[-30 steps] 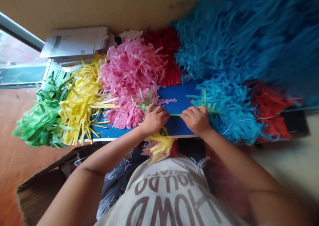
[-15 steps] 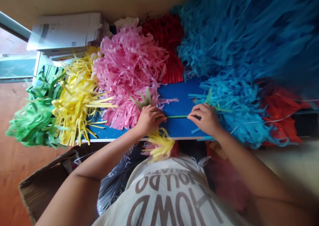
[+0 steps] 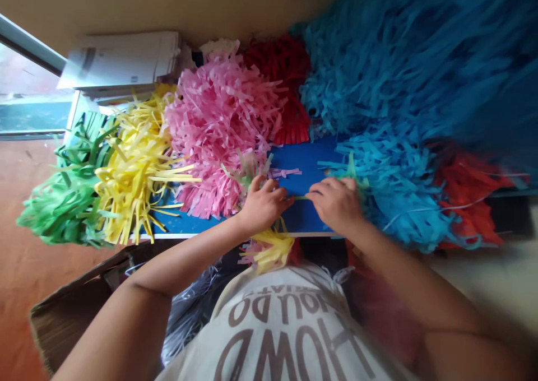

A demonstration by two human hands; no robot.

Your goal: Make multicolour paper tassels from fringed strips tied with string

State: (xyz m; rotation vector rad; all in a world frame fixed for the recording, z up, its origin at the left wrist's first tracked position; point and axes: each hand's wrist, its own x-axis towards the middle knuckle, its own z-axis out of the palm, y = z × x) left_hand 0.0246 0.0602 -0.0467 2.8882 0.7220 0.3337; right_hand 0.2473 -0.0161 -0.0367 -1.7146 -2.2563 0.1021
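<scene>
Both hands are down in the middle of the frame, on the bare patch of the blue worktop (image 3: 305, 159), which looks like the only free spot left. The left hand (image 3: 264, 206) and right hand (image 3: 336, 204) sit close together with a thin green paper strip (image 3: 299, 198) running between them. Its narrow middle is pulled taut just over the board, and the fringed ends fan out past each hand. The fingers (image 3: 281, 200) of both hands are pinched shut on it, 1 grip per side, which I'd guess is what holds the middle tight and leaves the fringe loose. Everything else seems shoved aside to make room. The pink fringe pile (image 3: 222, 123) is right behind the left hand, and the yellow pile (image 3: 134, 168) and green pile (image 3: 63, 201) are off to the left. A huge blue heap (image 3: 399, 89) fills the upper right, with a red bunch (image 3: 290, 67) at the back. There's a stack of white paper (image 3: 121, 61) upper left and a cardboard box (image 3: 63, 325) lower left.
</scene>
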